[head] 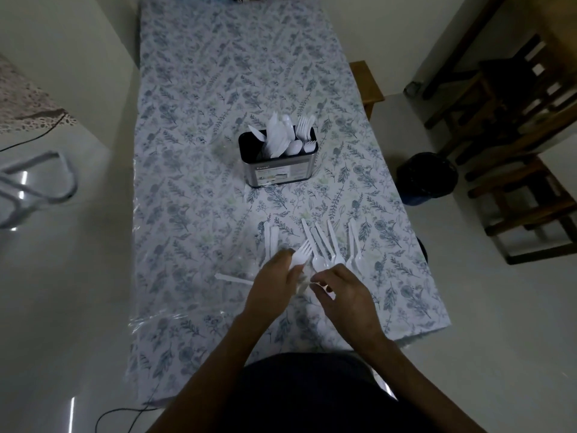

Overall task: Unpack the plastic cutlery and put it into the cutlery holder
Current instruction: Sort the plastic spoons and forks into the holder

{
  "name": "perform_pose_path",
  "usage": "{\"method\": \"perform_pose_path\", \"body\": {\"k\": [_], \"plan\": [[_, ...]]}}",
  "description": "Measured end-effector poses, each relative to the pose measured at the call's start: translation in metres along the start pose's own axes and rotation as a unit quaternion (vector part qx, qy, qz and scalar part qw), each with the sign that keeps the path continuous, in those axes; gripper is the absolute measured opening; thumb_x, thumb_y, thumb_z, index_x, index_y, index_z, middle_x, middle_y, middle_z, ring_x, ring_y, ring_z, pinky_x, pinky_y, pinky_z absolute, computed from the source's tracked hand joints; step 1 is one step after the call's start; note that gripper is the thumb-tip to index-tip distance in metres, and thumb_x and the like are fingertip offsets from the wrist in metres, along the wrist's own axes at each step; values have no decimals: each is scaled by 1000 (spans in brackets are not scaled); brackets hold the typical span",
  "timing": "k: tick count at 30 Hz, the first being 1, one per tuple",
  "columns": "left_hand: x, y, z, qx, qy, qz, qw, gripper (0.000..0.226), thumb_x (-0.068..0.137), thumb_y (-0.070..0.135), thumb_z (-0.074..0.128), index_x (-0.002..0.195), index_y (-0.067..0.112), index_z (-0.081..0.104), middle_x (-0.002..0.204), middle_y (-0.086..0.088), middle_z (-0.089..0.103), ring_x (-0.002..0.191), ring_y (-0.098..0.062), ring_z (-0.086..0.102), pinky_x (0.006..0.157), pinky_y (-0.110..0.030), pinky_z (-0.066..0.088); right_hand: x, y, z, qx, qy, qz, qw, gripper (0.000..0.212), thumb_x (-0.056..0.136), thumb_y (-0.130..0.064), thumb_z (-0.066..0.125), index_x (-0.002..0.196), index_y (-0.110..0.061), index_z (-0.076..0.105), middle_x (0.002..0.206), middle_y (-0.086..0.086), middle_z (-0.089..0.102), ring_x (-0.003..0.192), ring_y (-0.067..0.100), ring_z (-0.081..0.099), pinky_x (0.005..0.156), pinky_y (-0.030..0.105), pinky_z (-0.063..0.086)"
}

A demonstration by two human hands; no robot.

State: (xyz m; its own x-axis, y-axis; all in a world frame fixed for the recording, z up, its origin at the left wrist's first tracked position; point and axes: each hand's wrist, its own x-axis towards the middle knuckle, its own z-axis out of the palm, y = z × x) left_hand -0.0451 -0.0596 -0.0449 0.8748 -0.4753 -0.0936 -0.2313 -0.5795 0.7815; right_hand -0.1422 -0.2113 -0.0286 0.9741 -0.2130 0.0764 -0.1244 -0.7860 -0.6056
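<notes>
A dark metal cutlery holder (278, 165) stands mid-table, filled with white plastic knives, spoons and forks. Nearer me, several white spoons (327, 245) and knives (269, 237) lie on the floral tablecloth (193, 189). My left hand (274, 281) grips a white plastic fork (302, 255), tines pointing away. Close beside it, my right hand (342, 295) pinches the thin clear wrapper (304, 281) that hangs around the fork's handle. One white piece (232, 278) lies alone to the left of my hands.
A black bin (426, 178) stands on the floor right of the table. Wooden chairs (515, 126) are stacked at the far right, and a wooden bench end (365, 84) shows behind the table. A grey metal frame (37, 189) is at the left.
</notes>
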Motion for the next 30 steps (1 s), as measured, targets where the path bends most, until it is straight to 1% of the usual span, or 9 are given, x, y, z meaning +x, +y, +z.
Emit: {"method": "perform_pose_path", "body": {"k": [3,6,9,11,15,18,22,27,30], "plan": [[-4,16,8,-99,-47,-80,991,40,106,44,45,115,7,58,59,-5,61,44,-9,53,47,-33,49,6,0,-14,40,15,7,999,16,93,-30,69,106,-21,71,93,-7,66,75,5,64,66,20,55],[-11,26,14,-268,-60,-198,941,62,101,59,39,99,3,63,55,-9,56,39,-15,49,42,-31,43,10,19,-8,95,-17,177,979,28,97,-44,62,113,-21,64,92,-8,72,77,4,68,69,19,58],[-13,25,13,-379,-64,-300,873,67,101,63,38,90,4,66,57,-6,51,40,-15,40,46,-26,36,9,42,4,121,-48,384,914,49,100,-54,49,94,-9,67,80,5,74,65,20,72,65,40,64],[-13,22,9,-442,-54,-325,834,61,98,63,48,101,6,68,58,-3,52,42,-14,37,46,-25,35,9,49,10,191,-38,458,867,47,99,-44,57,79,-4,72,66,9,74,54,20,72,57,37,64],[-16,14,3,-429,-38,-254,866,39,90,45,71,77,8,65,64,-8,54,47,-14,41,51,-29,37,15,55,18,246,9,503,829,34,90,-32,73,74,-2,76,62,9,74,51,22,71,60,43,65],[-16,10,1,-434,-21,-262,862,34,102,36,59,98,3,68,66,-7,57,50,-15,45,51,-30,40,20,54,17,311,28,524,793,23,90,-19,74,80,2,77,65,13,74,49,23,68,60,42,64],[-17,11,-3,-379,-14,-241,893,41,103,44,54,104,5,65,55,-3,53,45,-14,42,48,-29,44,14,46,4,295,17,495,817,22,94,-21,71,83,-1,74,66,10,74,50,20,68,56,36,63],[-14,16,-2,-343,-8,-254,904,40,98,43,65,73,19,45,58,-2,54,44,-9,39,46,-26,34,-7,28,-21,252,2,440,862,22,95,-26,68,83,-8,72,66,5,75,53,17,69,53,33,61],[-13,15,0,-339,-6,-261,904,43,96,42,66,76,13,41,61,-4,56,45,-8,39,45,-25,33,-17,23,-32,185,9,396,899,25,95,-29,68,78,-12,69,63,1,72,51,15,68,51,32,60]]}}
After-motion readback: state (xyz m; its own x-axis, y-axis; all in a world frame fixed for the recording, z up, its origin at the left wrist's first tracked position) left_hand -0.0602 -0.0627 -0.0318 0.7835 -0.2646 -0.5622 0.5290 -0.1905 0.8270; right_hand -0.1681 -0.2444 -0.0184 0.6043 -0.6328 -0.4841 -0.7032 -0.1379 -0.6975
